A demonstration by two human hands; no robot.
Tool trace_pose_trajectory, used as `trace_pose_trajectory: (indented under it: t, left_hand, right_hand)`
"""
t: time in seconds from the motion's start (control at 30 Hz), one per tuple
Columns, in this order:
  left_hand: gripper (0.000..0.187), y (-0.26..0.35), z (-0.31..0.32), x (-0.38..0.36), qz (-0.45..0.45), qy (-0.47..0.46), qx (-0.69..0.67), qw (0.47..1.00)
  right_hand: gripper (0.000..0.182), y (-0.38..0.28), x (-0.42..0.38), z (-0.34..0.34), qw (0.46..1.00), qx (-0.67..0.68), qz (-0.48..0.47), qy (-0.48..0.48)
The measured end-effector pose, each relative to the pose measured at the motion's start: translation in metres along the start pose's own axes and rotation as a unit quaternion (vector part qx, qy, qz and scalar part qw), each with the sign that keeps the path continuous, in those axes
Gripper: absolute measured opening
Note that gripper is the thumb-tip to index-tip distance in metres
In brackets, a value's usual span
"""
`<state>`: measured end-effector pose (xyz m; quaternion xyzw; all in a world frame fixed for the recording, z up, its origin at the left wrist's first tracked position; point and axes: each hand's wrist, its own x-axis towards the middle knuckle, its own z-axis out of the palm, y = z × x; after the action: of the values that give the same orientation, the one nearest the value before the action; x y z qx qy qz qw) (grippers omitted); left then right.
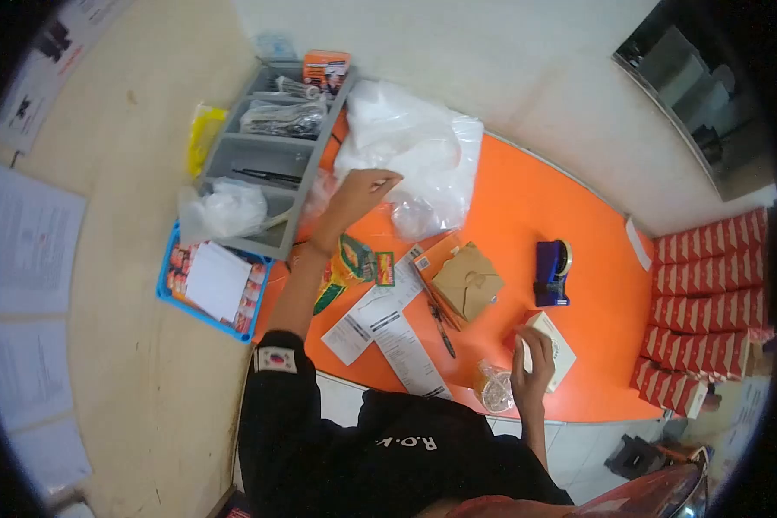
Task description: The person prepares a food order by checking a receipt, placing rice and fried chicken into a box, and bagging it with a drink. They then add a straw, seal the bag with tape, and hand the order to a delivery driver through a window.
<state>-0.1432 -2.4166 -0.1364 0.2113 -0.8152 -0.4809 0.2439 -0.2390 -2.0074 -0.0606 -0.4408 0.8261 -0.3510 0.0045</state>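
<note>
My left hand [367, 194] is raised at the front edge of the white plastic bags [406, 129], its fingertips pinched together; what they hold, if anything, is too small to make out. On the right, the bent fingers of my right hand [535, 358] are at the left edge of a white box [561, 350], thumb and fingers closed round that edge. Just left of this hand stands a clear plastic cup [495, 387]. Between the hands lie a brown cardboard box [466, 283], a black pen [443, 332], printed receipts [397, 337] and a green and yellow packet [345, 268].
A grey divided tray [255, 155] holds wrapped cutlery at the left, with a blue basket [207, 318] of papers below it. The blue tape dispenser [551, 274] stands on the orange table [609, 302]. Stacked red and white boxes [708, 302] line the right side.
</note>
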Motion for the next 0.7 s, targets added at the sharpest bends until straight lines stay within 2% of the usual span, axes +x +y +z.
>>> trace_pose_trajectory:
  t: [0.03,0.07,0.1,0.13,0.2,0.27,0.3,0.33,0.4,0.47,0.5,0.53,0.57,0.6,0.63,0.67,0.7]
  left_hand:
    - [0.024,-0.021,0.020,0.024,0.004,-0.009,-0.012,1.000]
    - [0.025,-0.049,0.042,0.050,0.094,0.072,0.089,0.989]
    - [0.026,-0.067,0.059,0.069,0.182,0.156,0.188,0.953]
    - [0.026,-0.080,0.068,0.078,0.188,0.151,0.177,0.954]
    - [0.027,-0.101,0.069,0.093,0.000,0.048,0.315,0.948]
    - [0.028,-0.097,0.067,0.103,-0.021,0.033,0.309,0.950]
    - [0.029,-0.090,0.065,0.107,-0.049,0.022,0.309,0.950]
    - [0.030,-0.082,0.065,0.104,-0.034,0.052,0.266,0.962]
    - [0.030,-0.066,0.062,0.100,-0.060,0.059,0.233,0.969]
    - [0.030,-0.056,0.056,0.093,-0.090,0.069,0.202,0.973]
    - [0.031,-0.052,0.053,0.089,-0.036,0.104,0.200,0.974]
    - [0.032,-0.049,0.051,0.086,0.017,0.139,0.195,0.971]
    - [0.032,-0.044,0.049,0.083,0.014,0.143,0.191,0.971]
    - [0.032,-0.039,0.049,0.081,0.039,0.223,0.093,0.970]
    - [0.033,-0.035,0.050,0.079,0.062,0.299,-0.006,0.952]
    - [0.033,-0.038,0.056,0.077,0.058,0.301,-0.008,0.952]
    - [0.033,-0.045,0.064,0.075,0.079,0.307,-0.028,0.948]
  right_hand:
    - [0.020,-0.017,0.023,0.004,1.000,0.017,-0.010,-0.017]
    - [0.020,-0.032,0.045,0.009,0.999,0.034,-0.019,-0.033]
    - [0.021,-0.040,0.063,0.016,0.996,0.037,-0.055,-0.058]
    - [0.023,-0.046,0.081,0.023,0.991,0.042,-0.092,-0.084]
    - [0.023,-0.060,0.118,0.038,0.973,0.061,-0.169,-0.146]
    - [0.024,-0.059,0.156,0.061,0.959,0.106,-0.151,-0.216]
    - [0.024,-0.053,0.176,0.081,0.957,0.128,-0.132,-0.222]
    - [0.025,-0.045,0.197,0.105,0.955,0.152,-0.113,-0.228]
    - [0.027,-0.036,0.243,0.155,0.970,0.129,-0.062,-0.195]
    - [0.026,-0.003,0.284,0.227,0.977,0.084,-0.196,0.029]
    - [0.026,0.011,0.300,0.247,0.976,0.083,-0.198,0.028]
    - [0.024,0.023,0.313,0.264,0.976,0.013,-0.217,0.011]
    - [0.022,0.030,0.325,0.273,0.970,-0.058,-0.236,-0.008]
    - [0.022,0.029,0.336,0.274,0.969,-0.060,-0.240,-0.012]
    - [0.018,0.030,0.344,0.274,0.980,-0.079,-0.176,-0.055]
    - [0.016,0.028,0.350,0.273,0.984,-0.097,-0.111,-0.099]
    - [0.016,0.023,0.358,0.270,0.983,-0.099,-0.112,-0.102]
